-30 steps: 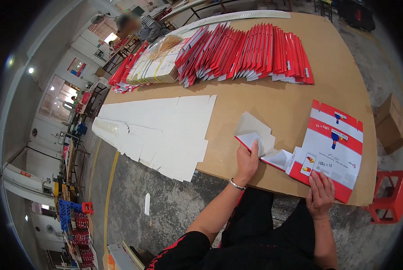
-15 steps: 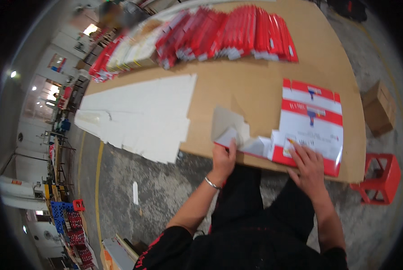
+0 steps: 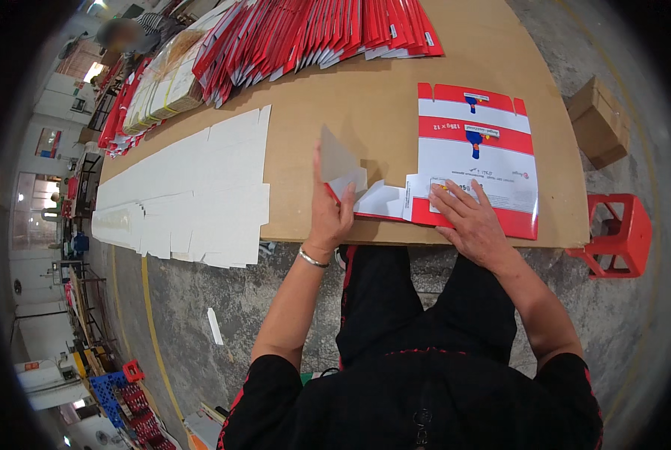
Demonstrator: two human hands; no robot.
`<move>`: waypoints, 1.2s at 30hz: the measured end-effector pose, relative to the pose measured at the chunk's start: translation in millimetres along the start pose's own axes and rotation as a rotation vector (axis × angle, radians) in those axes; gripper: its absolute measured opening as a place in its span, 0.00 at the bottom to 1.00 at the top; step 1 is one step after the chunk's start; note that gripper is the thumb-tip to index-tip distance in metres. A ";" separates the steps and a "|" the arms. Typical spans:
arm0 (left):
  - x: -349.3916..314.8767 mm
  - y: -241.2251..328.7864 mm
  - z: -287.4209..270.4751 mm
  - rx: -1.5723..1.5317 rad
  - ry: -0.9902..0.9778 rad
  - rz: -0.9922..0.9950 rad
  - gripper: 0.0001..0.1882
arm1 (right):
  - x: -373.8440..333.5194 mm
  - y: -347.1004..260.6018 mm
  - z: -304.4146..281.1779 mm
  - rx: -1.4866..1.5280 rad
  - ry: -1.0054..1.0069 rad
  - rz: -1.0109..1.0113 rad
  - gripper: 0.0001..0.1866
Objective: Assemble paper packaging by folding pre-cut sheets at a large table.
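A red and white printed carton (image 3: 434, 135) lies partly folded near the table's front edge, its broad panel flat on the right. Toward its left end, grey-backed flaps (image 3: 343, 159) stand up from a narrow strip. My left hand (image 3: 329, 216), with a silver bangle at the wrist, grips that end, thumb inside and fingers on the outer side. Resting on the lower part of the broad panel, my right hand (image 3: 470, 223) is open, its fingers stretched out. Small white tabs (image 3: 384, 196) rise between the two hands.
White card sheets (image 3: 185, 180) overlap on the table's left. Red folded cartons (image 3: 313, 37) form a long row at the back, beside a strapped pale bundle (image 3: 163, 82). A red stool (image 3: 620, 232) and a brown box (image 3: 598, 120) stand right of the table.
My view has shifted, so the table sits further left and higher. My left hand now has its fingers up along the outside of the end flap; my right hand stays on the panel.
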State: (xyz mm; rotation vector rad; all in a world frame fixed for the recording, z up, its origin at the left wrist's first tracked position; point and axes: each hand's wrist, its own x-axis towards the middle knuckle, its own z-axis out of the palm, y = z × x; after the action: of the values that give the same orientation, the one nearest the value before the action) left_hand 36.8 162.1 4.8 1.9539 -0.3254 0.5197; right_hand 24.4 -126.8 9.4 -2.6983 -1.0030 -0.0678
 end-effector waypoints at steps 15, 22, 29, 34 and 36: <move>2.5 -4.9 4.0 0.492 -0.652 0.215 0.39 | 7.5 8.1 -20.7 0.040 -0.027 -0.037 0.35; 0.1 3.0 9.4 0.577 -0.714 0.234 0.29 | 8.2 9.0 -15.3 -0.013 -0.046 -0.024 0.34; -4.6 11.0 26.4 0.754 -0.658 0.190 0.32 | 3.6 4.7 -3.1 -0.059 -0.038 -0.026 0.33; -6.8 13.5 28.5 0.797 -0.628 0.165 0.32 | 1.1 0.4 -1.4 -0.239 -0.008 -0.079 0.31; -5.9 13.8 28.1 0.813 -0.623 0.161 0.32 | -2.1 -1.2 -2.2 -0.243 -0.009 -0.096 0.30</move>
State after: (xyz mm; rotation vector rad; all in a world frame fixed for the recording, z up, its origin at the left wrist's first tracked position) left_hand 31.4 130.8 2.6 2.8870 -0.7528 0.1146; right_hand 22.1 -127.8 11.5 -2.8661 -1.1975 -0.2082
